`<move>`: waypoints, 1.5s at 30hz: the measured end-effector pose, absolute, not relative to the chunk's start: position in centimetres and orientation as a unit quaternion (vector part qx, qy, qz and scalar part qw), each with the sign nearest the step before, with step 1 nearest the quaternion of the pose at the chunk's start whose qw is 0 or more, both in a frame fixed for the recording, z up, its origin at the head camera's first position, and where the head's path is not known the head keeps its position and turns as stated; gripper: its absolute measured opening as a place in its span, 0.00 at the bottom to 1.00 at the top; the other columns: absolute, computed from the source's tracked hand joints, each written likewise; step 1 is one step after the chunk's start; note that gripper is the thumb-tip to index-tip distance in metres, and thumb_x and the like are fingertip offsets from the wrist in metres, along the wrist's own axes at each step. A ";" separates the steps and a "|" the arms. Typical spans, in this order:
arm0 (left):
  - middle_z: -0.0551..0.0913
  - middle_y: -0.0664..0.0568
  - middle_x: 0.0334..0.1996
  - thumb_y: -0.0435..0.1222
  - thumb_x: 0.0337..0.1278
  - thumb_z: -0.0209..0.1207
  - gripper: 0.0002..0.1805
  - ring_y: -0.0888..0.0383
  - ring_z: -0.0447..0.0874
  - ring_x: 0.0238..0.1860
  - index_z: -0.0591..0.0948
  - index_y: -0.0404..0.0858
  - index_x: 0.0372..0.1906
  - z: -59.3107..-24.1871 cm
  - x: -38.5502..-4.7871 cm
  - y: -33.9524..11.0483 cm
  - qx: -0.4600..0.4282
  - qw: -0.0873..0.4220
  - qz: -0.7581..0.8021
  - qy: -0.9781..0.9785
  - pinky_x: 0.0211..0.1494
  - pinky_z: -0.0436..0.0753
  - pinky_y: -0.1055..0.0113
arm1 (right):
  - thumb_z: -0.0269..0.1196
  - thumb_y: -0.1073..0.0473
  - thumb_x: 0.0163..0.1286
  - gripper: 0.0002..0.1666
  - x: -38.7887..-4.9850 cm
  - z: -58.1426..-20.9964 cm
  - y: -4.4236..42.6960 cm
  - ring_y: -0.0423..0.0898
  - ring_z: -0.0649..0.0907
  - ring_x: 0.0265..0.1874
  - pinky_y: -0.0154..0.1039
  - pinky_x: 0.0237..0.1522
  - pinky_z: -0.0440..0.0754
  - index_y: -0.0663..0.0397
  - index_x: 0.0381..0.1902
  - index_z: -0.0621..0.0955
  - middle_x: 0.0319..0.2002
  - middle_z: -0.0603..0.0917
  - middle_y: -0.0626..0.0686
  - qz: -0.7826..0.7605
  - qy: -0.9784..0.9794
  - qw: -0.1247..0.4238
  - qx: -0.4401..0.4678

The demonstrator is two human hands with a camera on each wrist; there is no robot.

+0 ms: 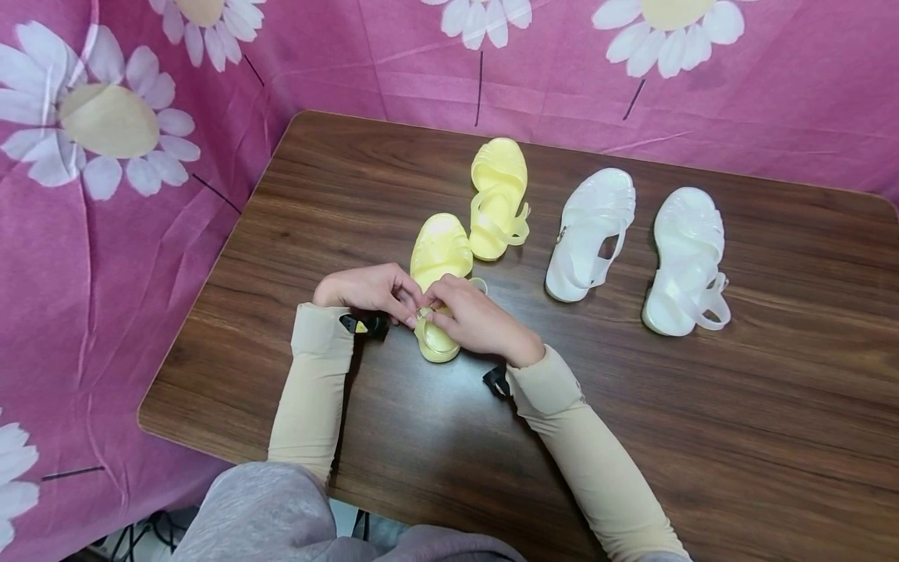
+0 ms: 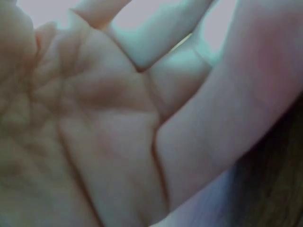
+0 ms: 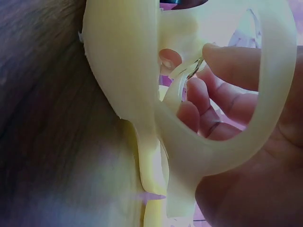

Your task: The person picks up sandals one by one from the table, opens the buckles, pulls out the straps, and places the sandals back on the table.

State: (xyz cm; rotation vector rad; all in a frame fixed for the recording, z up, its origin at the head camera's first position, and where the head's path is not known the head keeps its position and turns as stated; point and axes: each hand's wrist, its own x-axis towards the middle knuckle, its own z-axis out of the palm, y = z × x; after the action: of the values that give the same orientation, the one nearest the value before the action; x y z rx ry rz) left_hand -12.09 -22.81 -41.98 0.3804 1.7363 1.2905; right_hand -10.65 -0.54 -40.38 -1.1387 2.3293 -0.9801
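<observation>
A yellow jelly sandal (image 1: 441, 246) rests on the table, toe pointing away from me. My left hand (image 1: 375, 289) is at its left side, fingers bent, fingertips pinching the strap by the small metal buckle. From the right my right hand (image 1: 485, 318) reaches across the heel and pinches the strap near the buckle (image 3: 195, 69) between thumb and fingers. The pale ankle strap (image 3: 227, 153) loops across the front of the right wrist view. Only the palm and bent fingers of the left hand (image 2: 113, 109) show in the left wrist view; its fingertips are hidden.
The other yellow sandal (image 1: 500, 176) lies just behind, almost touching the first one. Two white sandals (image 1: 597, 207) (image 1: 688, 226) lie to the right with toes away. All are on a brown wooden table (image 1: 787, 375), bordered by a pink flowered cloth (image 1: 548, 86).
</observation>
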 end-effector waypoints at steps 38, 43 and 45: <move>0.85 0.57 0.24 0.26 0.53 0.64 0.05 0.69 0.78 0.29 0.82 0.33 0.36 -41.7 -12.0 -22.7 0.188 0.444 0.522 0.703 0.38 0.76 0.75 | 0.62 0.56 0.64 0.04 -11.5 -41.3 -0.5 0.44 0.75 0.40 0.40 0.48 0.70 0.48 0.36 0.78 0.34 0.80 0.46 -0.366 0.810 0.221 -0.402; 0.84 0.57 0.23 0.26 0.53 0.65 0.06 0.68 0.77 0.28 0.82 0.30 0.37 -41.5 -11.9 -22.6 0.184 0.439 0.521 0.708 0.37 0.76 0.74 | 0.62 0.57 0.63 0.03 -11.9 -41.6 -0.4 0.41 0.76 0.36 0.37 0.42 0.72 0.47 0.35 0.79 0.32 0.80 0.46 -0.395 0.794 0.253 -0.386; 0.83 0.57 0.23 0.26 0.53 0.65 0.06 0.68 0.76 0.28 0.82 0.30 0.37 -41.5 -12.0 -22.5 0.187 0.436 0.520 0.710 0.37 0.76 0.74 | 0.61 0.57 0.64 0.03 -12.0 -41.5 -0.4 0.40 0.76 0.33 0.35 0.39 0.73 0.47 0.35 0.79 0.30 0.79 0.46 -0.405 0.792 0.262 -0.375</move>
State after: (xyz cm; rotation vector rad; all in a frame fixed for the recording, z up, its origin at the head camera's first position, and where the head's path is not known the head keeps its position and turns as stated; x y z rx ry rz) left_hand -11.95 -22.52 -41.46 0.4646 1.7677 1.2951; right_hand -11.96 -0.42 -41.54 -1.0137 2.1415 -1.0958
